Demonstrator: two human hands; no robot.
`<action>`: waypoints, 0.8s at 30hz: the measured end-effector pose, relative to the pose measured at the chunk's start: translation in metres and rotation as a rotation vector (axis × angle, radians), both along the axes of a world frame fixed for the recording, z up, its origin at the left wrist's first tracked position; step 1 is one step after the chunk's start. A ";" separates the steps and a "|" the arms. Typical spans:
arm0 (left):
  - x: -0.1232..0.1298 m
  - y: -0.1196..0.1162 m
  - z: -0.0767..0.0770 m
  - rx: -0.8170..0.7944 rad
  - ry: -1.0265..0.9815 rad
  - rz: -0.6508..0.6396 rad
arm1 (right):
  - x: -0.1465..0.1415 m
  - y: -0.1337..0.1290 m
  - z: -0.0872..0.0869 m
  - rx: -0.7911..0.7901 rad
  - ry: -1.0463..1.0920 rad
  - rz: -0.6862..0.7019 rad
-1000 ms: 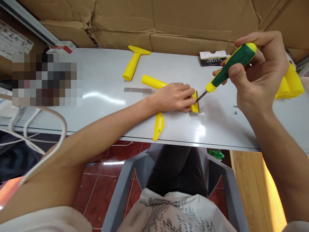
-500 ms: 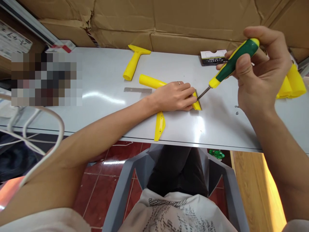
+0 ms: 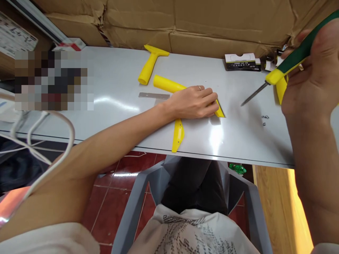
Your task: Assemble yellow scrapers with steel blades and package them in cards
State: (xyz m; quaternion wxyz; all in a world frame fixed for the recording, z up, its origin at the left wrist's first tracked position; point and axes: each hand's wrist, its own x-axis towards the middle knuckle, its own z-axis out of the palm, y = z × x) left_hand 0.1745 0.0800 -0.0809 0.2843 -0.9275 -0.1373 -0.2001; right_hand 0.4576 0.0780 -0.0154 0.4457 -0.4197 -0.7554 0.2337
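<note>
My left hand [image 3: 197, 102] is closed over the head of a yellow scraper [image 3: 168, 84] lying on the table. Its tubular handle points to the left, and most of the head is hidden under my fingers. In my right hand [image 3: 315, 63] is a screwdriver with a green and yellow handle [image 3: 291, 61]. Its metal tip hangs in the air to the right of the scraper, touching nothing. Below my left wrist lies a flat yellow plate with holes [image 3: 179, 135]. A thin metal blade [image 3: 154, 95] rests to the left of my wrist.
Another yellow scraper body [image 3: 149, 67] lies at the back. Several small screws [image 3: 265, 118] are on the table [image 3: 116, 81] at the right. A small black and white box [image 3: 242, 62] stands against the cardboard [image 3: 201, 21]. White cables [image 3: 67, 128] hang at the left.
My right hand has drawn the screwdriver up and to the right, and its tip has left the scraper's head. My left hand stays on the scraper. The view has shifted slightly.
</note>
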 end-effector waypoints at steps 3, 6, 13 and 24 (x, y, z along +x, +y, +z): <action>-0.004 0.004 -0.001 -0.058 -0.062 0.007 | 0.005 0.002 -0.006 -0.018 -0.055 -0.046; -0.005 0.005 -0.001 -0.138 -0.100 0.009 | 0.006 0.003 -0.014 0.004 -0.052 -0.191; -0.002 0.001 -0.004 -0.241 -0.155 0.018 | 0.000 0.005 -0.019 -0.053 -0.257 -0.344; -0.005 -0.002 -0.005 -0.271 -0.255 0.012 | 0.004 0.013 -0.037 -0.134 -0.534 -0.346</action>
